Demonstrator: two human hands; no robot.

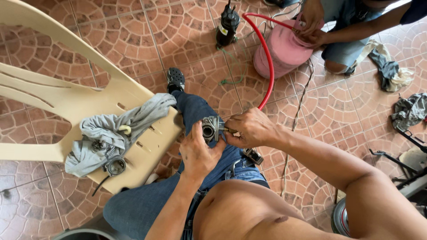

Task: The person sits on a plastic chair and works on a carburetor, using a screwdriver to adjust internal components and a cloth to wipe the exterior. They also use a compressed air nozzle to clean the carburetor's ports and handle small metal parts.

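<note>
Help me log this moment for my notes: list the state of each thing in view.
Metal part: held over the knee, round opening toward the camera.
Left hand: gripping the metal part from below.
Right hand: closed against the part's side.
Plastic chair: tipped on its side.
Grey cloth: crumpled on the chair.
Pink tank: on the floor, red hose attached, another person's hands on top.
Black compressor: upright.

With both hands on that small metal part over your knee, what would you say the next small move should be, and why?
Probably keep the left hand steady on the grey metal part while the right hand gives a small turn at its side. The right fingertips already pinch there, and the part sits unsupported above the jeans-clad knee, so a firm hold seems needed.
</note>
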